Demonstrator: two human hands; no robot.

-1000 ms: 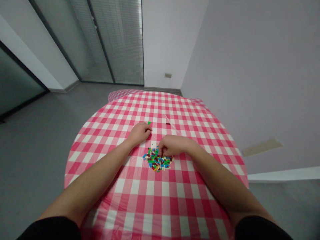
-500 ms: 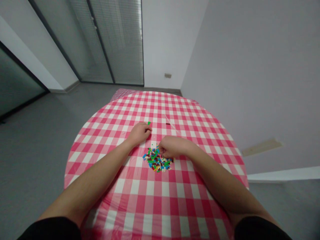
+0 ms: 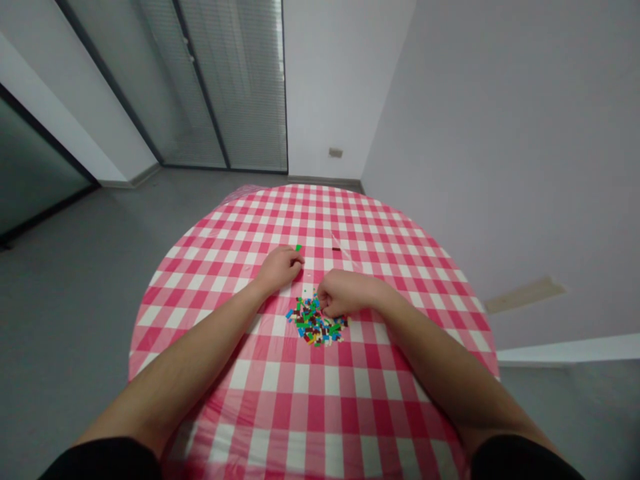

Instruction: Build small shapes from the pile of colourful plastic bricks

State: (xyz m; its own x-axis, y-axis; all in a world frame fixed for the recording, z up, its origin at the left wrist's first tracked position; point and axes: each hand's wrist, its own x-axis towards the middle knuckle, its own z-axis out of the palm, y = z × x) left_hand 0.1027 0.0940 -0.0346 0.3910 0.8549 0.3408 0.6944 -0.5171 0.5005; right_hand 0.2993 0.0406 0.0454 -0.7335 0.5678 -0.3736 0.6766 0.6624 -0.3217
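Observation:
My left hand (image 3: 279, 269) rests curled on the pink-and-white gingham tablecloth (image 3: 300, 393), with a small green plastic brick (image 3: 299, 248) just past its fingertips. My right hand (image 3: 343, 295) sits curled over the upper right of a heap of small multicoloured plastic bricks (image 3: 314, 323), its fingertips among the pieces. Anything inside either hand is hidden. A dark red brick (image 3: 336, 249) lies apart from the heap, farther out on the cloth.
The cloth covers a round table, with grey floor (image 3: 65, 300) around it. A glass door with blinds (image 3: 233, 80) stands beyond the table, and a pale wall (image 3: 500, 133) runs along the right. Black sleeves (image 3: 105, 460) show at the bottom edge.
My right hand has shifted slightly left, and the top of the heap now shows more loose pieces. The view has tilted slightly. My left hand stays in place.

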